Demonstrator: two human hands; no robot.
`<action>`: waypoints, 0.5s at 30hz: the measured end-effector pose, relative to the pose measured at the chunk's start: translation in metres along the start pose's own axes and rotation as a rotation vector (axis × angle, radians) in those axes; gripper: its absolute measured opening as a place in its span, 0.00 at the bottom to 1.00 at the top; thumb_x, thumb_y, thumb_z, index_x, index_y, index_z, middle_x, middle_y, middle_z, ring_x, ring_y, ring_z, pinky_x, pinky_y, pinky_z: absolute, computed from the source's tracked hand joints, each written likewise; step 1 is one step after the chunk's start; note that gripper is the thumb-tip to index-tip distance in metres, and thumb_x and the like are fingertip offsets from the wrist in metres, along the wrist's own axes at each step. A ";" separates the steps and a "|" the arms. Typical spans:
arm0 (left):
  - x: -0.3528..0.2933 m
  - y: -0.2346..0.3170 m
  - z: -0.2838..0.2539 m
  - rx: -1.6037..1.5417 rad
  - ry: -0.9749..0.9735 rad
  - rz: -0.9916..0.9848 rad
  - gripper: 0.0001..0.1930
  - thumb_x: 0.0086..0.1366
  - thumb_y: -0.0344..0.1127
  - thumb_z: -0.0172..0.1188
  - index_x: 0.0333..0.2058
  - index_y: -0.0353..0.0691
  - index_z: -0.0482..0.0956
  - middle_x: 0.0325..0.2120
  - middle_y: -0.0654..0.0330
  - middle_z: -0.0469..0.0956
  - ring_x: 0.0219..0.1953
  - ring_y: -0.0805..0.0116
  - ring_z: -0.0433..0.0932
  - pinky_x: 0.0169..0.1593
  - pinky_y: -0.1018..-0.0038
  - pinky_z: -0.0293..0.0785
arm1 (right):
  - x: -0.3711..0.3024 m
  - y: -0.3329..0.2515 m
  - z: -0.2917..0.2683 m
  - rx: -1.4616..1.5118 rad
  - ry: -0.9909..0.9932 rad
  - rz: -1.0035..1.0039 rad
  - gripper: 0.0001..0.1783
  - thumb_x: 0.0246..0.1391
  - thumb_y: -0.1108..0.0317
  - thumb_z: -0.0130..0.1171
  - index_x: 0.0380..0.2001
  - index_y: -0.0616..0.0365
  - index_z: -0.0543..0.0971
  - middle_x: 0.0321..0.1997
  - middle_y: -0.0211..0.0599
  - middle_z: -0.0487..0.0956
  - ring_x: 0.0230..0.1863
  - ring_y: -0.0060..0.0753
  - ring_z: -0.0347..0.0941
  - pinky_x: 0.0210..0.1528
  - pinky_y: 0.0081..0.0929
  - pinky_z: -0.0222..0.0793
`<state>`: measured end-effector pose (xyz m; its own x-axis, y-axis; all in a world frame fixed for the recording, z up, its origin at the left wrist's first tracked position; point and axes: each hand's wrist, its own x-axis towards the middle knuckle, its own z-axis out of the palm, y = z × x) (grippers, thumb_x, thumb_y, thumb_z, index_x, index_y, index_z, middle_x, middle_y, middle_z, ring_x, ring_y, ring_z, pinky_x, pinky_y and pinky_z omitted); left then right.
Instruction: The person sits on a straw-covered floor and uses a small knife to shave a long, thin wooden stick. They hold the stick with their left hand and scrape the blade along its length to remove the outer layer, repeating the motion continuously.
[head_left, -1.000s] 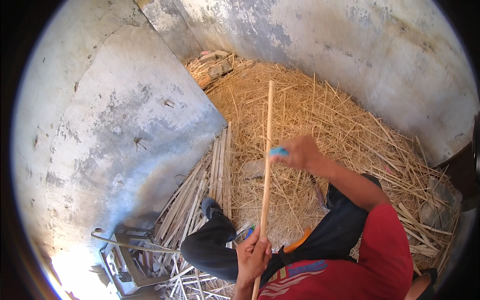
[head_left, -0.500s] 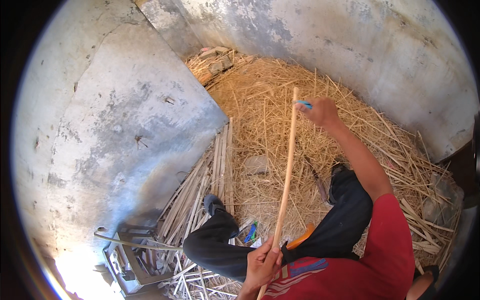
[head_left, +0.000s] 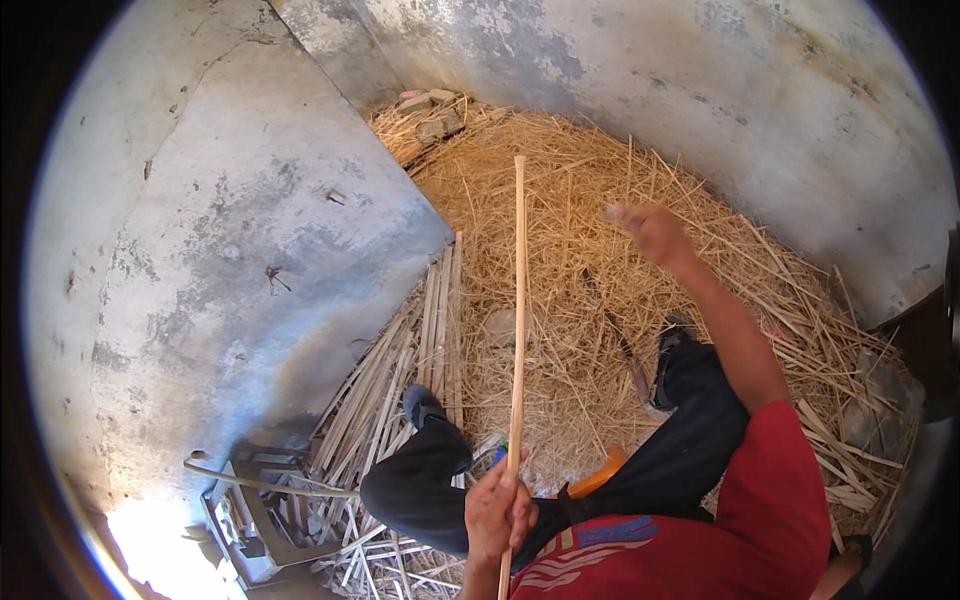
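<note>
My left hand [head_left: 495,505] is closed around the lower part of a long, pale wooden strip [head_left: 519,300], possibly split bamboo. The strip stands almost straight up in view, its far end free above the shavings. To the right and apart from the strip, my right hand [head_left: 655,235] is held out with its fingers curled together. A small pale tip shows at those fingers, but what they hold cannot be made out. An orange curved thing [head_left: 597,475] lies by my lap, next to my right thigh.
Curly straw-coloured shavings [head_left: 570,200] cover the floor. A dark tool with a brownish handle [head_left: 638,378] lies by my right foot. Long strips [head_left: 440,320] are piled at left, beside a metal frame [head_left: 255,525]. Worn grey walls [head_left: 230,200] rise around, with rubble [head_left: 440,122] in the far corner.
The strip and my left hand have shifted left. My right hand has come off the strip's far end, and the small blue thing in its fingers no longer shows.
</note>
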<state>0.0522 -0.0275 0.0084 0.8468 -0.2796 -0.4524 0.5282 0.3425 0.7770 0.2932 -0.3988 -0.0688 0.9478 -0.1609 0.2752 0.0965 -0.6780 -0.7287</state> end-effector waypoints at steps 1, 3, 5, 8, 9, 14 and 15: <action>0.007 0.001 0.000 -0.009 0.007 0.016 0.21 0.73 0.33 0.42 0.61 0.33 0.62 0.13 0.65 0.64 0.06 0.80 0.57 0.17 0.81 0.61 | -0.020 -0.048 0.005 -0.076 -0.148 -0.071 0.37 0.54 0.28 0.44 0.22 0.51 0.84 0.12 0.34 0.72 0.18 0.30 0.72 0.24 0.32 0.67; 0.018 0.004 0.012 -0.081 -0.012 0.050 0.22 0.73 0.34 0.42 0.63 0.35 0.60 0.13 0.65 0.63 0.06 0.80 0.57 0.16 0.82 0.59 | -0.065 -0.085 0.028 -0.010 -0.139 -0.472 0.29 0.49 0.35 0.58 0.14 0.50 0.74 0.12 0.30 0.72 0.14 0.34 0.71 0.16 0.32 0.64; 0.021 0.007 0.019 -0.148 -0.032 0.060 0.23 0.73 0.34 0.42 0.64 0.37 0.58 0.12 0.65 0.62 0.06 0.80 0.56 0.16 0.82 0.57 | -0.094 -0.129 0.027 -0.071 -0.228 -0.737 0.33 0.46 0.30 0.56 0.11 0.49 0.71 0.10 0.28 0.69 0.11 0.32 0.68 0.14 0.30 0.60; 0.022 0.009 0.025 -0.236 -0.076 0.029 0.24 0.73 0.34 0.41 0.65 0.38 0.55 0.12 0.67 0.61 0.06 0.80 0.55 0.14 0.83 0.55 | -0.100 -0.133 0.033 -0.076 -0.166 -0.770 0.36 0.44 0.26 0.53 0.09 0.48 0.68 0.09 0.29 0.68 0.11 0.32 0.68 0.13 0.30 0.60; 0.023 0.008 0.025 -0.253 -0.076 0.021 0.24 0.72 0.34 0.41 0.65 0.37 0.54 0.12 0.68 0.61 0.05 0.81 0.55 0.13 0.83 0.55 | -0.096 -0.124 0.036 -0.102 -0.135 -0.678 0.37 0.43 0.25 0.53 0.09 0.48 0.68 0.09 0.29 0.68 0.11 0.33 0.68 0.13 0.30 0.59; 0.023 0.004 0.026 -0.294 -0.098 -0.010 0.24 0.72 0.34 0.40 0.65 0.38 0.54 0.11 0.69 0.60 0.05 0.81 0.54 0.12 0.83 0.54 | -0.090 -0.120 0.039 -0.074 -0.072 -0.627 0.37 0.45 0.25 0.52 0.10 0.49 0.69 0.08 0.30 0.67 0.10 0.35 0.67 0.13 0.31 0.60; 0.023 0.006 0.025 -0.301 -0.099 0.002 0.24 0.72 0.34 0.40 0.65 0.39 0.54 0.11 0.69 0.59 0.05 0.82 0.54 0.12 0.83 0.54 | -0.096 -0.128 0.039 -0.060 -0.065 -0.697 0.37 0.46 0.25 0.52 0.10 0.49 0.70 0.08 0.30 0.67 0.10 0.35 0.67 0.13 0.31 0.60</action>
<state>0.0735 -0.0538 0.0138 0.8455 -0.3597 -0.3948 0.5339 0.5894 0.6063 0.2019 -0.2682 -0.0263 0.6874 0.3681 0.6261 0.6733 -0.6462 -0.3593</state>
